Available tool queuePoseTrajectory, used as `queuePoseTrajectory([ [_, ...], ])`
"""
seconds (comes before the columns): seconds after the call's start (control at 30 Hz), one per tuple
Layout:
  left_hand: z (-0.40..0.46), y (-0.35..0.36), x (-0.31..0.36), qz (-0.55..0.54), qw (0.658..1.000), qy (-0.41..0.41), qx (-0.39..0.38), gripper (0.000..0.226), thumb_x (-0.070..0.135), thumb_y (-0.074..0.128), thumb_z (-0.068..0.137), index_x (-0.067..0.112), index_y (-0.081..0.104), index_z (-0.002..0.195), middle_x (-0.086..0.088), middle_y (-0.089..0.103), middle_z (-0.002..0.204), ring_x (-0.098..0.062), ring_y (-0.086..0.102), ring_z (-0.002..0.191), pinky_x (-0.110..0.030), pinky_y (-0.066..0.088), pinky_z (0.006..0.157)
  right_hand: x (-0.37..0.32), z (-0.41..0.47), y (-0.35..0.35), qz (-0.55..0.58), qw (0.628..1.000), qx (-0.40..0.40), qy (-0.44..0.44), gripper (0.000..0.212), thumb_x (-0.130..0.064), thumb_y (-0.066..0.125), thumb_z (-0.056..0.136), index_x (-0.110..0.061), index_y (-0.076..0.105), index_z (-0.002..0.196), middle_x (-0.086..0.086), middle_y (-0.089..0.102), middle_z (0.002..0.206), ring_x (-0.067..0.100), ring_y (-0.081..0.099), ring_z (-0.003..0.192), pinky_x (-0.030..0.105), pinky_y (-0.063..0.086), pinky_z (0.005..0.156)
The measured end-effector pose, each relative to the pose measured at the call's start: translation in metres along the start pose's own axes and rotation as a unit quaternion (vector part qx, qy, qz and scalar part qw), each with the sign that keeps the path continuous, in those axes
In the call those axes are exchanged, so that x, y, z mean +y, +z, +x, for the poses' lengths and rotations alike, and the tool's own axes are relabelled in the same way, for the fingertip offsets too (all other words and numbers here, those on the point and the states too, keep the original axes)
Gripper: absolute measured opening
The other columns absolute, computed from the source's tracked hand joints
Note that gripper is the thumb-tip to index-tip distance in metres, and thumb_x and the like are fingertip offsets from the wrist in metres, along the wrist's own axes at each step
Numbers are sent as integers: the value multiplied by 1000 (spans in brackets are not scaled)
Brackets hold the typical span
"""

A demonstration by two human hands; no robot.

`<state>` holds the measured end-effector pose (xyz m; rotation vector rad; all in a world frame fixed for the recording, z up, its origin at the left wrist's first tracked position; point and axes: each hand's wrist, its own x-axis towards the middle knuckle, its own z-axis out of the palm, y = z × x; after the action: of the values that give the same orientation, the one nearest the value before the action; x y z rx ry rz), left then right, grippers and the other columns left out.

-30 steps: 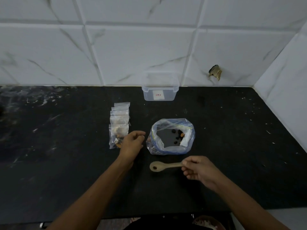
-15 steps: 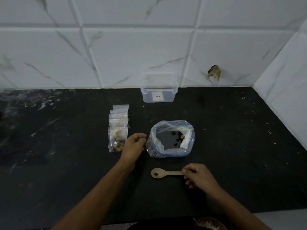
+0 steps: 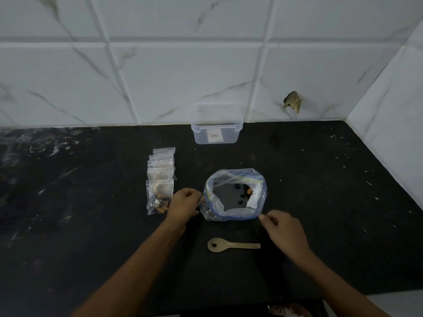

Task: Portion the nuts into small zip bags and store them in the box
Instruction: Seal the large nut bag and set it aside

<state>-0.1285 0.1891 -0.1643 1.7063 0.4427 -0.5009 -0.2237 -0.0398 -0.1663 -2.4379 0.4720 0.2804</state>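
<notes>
On the counter [image 3: 320, 202], we noted:
Left hand [image 3: 183, 205]: pinched the big bag [image 3: 235, 195] rim.
Right hand [image 3: 283, 232]: loosely curled, held nothing.
Spoon [image 3: 229, 245]: lay apart.

We see the zip bags [image 3: 160, 179] left of the big bag [image 3: 235, 195], the box [image 3: 216, 124] behind it, the spoon [image 3: 231, 245] in front

A single wide-angle view is taken from head height, aimed forward and down over the dark tabletop [image 3: 320, 202]. The tiled wall [image 3: 183, 76] is faced squarely. Both forearms enter from the bottom edge, seen at close range.
</notes>
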Motion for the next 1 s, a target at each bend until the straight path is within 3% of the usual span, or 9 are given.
queuePoseTrajectory([
  [0.13,4,7,13,-13,998,-64,-19,14,28,53,99,16,60,98,-7,63,99,-18,61,91,-33,53,72,-12,41,-17,257,957,37,130,17,-35,53,97,-19,59,101,4,65,97,17,65,88,37,57,82],
  [0.23,8,11,21,-16,993,-112,-45,31,34,55,98,12,58,120,-12,62,113,-25,62,101,-37,55,74,-19,61,-18,397,900,-24,177,19,-29,58,95,-14,62,106,8,67,106,22,65,98,37,55,85],
  [0.37,10,13,25,-19,992,-107,-56,26,28,57,97,14,59,119,-13,62,116,-26,63,102,-39,57,78,-22,66,-14,381,905,-45,184,15,-16,65,90,-13,63,104,10,68,105,23,66,98,37,55,85],
  [0.53,10,7,25,-64,988,-107,-95,28,19,68,90,13,57,114,-13,65,114,-28,66,102,-40,57,73,-25,66,-15,464,857,-93,203,19,-3,65,86,-7,62,104,17,69,109,27,68,98,38,56,79],
  [0.63,12,5,27,-52,990,-78,-103,27,16,69,88,10,56,111,-14,66,115,-29,65,106,-47,56,86,-26,65,-17,473,853,-96,197,26,0,63,86,-7,60,110,17,67,112,29,66,101,39,55,77],
  [0.7,13,2,29,-28,995,-44,-88,18,12,67,89,9,56,103,-16,65,111,-31,65,103,-46,56,86,-23,65,-21,478,850,-94,199,31,2,64,84,-12,59,111,14,64,115,29,64,104,38,54,75],
  [0.8,17,-8,33,14,998,24,-48,11,4,60,92,12,52,88,-19,64,100,-29,66,88,-40,56,71,-22,61,-29,421,883,-75,194,33,-1,63,85,-18,57,113,10,61,113,26,62,103,35,52,72],
  [0.9,20,-16,35,103,988,110,17,12,6,59,92,13,52,86,-15,65,98,-26,69,87,-36,59,70,-28,53,-31,238,963,-6,126,17,-7,61,88,-20,57,98,4,61,98,15,61,83,24,47,60],
  [1.0,20,-17,35,113,980,156,52,12,6,59,92,13,52,87,-15,65,96,-27,69,88,-44,61,75,-31,50,-33,163,985,17,46,12,-5,60,86,-15,59,91,6,61,93,14,60,79,26,50,66],
])
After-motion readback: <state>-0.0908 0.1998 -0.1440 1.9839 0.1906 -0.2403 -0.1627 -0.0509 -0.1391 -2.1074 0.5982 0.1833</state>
